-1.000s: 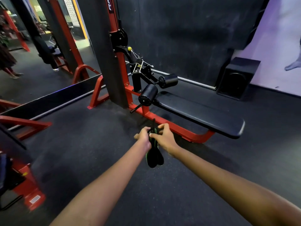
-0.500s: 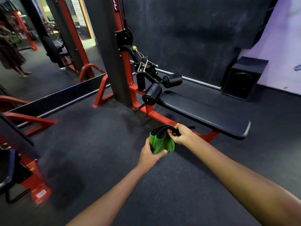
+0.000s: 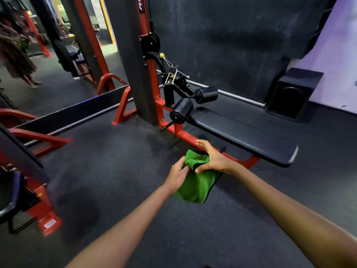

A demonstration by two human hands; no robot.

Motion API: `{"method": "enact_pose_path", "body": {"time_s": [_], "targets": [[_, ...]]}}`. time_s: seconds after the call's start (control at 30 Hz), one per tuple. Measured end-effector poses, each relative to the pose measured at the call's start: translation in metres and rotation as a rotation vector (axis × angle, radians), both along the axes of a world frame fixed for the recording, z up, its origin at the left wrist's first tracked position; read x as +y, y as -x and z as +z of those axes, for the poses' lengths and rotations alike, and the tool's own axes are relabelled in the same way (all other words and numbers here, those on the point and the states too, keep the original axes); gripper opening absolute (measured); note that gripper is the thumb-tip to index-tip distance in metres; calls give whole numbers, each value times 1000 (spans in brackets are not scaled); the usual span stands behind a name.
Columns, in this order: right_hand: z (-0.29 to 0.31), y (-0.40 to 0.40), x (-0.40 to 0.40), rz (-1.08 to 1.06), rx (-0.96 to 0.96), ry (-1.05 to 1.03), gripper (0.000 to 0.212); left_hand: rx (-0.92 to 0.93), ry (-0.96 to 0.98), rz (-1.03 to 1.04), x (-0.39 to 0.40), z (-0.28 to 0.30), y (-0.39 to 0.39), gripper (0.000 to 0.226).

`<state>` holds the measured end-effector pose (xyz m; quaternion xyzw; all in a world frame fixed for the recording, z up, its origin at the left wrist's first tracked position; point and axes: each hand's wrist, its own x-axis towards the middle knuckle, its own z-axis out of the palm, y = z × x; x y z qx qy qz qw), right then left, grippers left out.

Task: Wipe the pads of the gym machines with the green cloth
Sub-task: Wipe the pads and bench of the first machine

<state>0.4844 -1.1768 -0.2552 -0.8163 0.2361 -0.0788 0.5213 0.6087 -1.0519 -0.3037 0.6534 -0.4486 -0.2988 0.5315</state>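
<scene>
A green cloth (image 3: 195,185) with a dark edge hangs in mid-air between my two hands, in front of the machine. My left hand (image 3: 176,174) pinches its upper left edge. My right hand (image 3: 213,158) lies over the cloth's top, thumb tucked under the fold and fingers stretched out. Just beyond them runs the long black bench pad (image 3: 241,134) on a red frame (image 3: 185,135). Two black roller pads (image 3: 182,110) (image 3: 207,94) sit at the bench's near-left end, by the tall black and red column (image 3: 139,60).
A mirror on the left reflects more red machines and a person standing. Another red machine with a seat (image 3: 11,198) stands at the left edge. A black speaker box (image 3: 293,92) sits by the far wall. Dark rubber floor lies all around.
The cloth has gone from a narrow dark bundle to an opened green sheet hanging lower. My hands have spread it and shifted their hold. The view has moved closer to the bench.
</scene>
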Motion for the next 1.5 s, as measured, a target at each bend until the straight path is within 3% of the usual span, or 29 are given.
{"method": "enact_pose_path", "body": {"time_s": [0.07,0.13,0.2,0.27,0.33,0.43,0.5,0.57,0.67,0.73,0.8,0.87,0.93,1.03,1.17,1.23,1.37,1.5], "targets": [[-1,5,0,108,101,-10,114,-23,-14,-53,-3,2,2,30],[-2,7,-4,49,111,12,108,-40,-23,-94,-5,4,4,23],[-3,8,-10,-71,45,79,83,-47,-41,-125,-6,4,4,24],[-2,14,-20,-87,-30,78,42,-51,-57,-130,-8,6,6,30],[-2,22,-28,-81,-40,20,19,-51,-56,-98,-12,8,11,34],[4,35,-30,-135,-118,-131,7,-170,-86,-79,-23,14,15,22],[10,49,-41,-247,-234,-145,10,-264,-194,-102,-38,18,15,35],[13,68,-61,-393,-288,-111,9,-237,-263,-120,-52,21,17,34],[9,102,-93,-503,-247,44,11,-38,-200,-85,-76,28,30,12],[6,127,-110,-558,-214,169,14,114,-145,-7,-102,29,45,14],[6,151,-122,-643,-224,253,16,393,-80,104,-133,25,65,11],[2,170,-133,-764,-254,268,20,728,-74,134,-159,19,88,26],[-5,191,-147,-873,-260,233,22,883,-181,43,-182,12,118,42],[-6,220,-174,-961,-274,185,18,797,-306,-1,-221,-3,165,52],[-15,271,-232,-1003,-168,259,13,464,-139,270,-290,-15,223,27],[-21,296,-267,-1011,-99,298,12,344,-78,267,-329,-16,245,20],[-30,344,-339,-1062,-24,352,19,166,-70,240,-413,-34,287,30],[-21,408,-418,-1127,76,365,21,78,-107,173,-502,-29,353,32]]}}
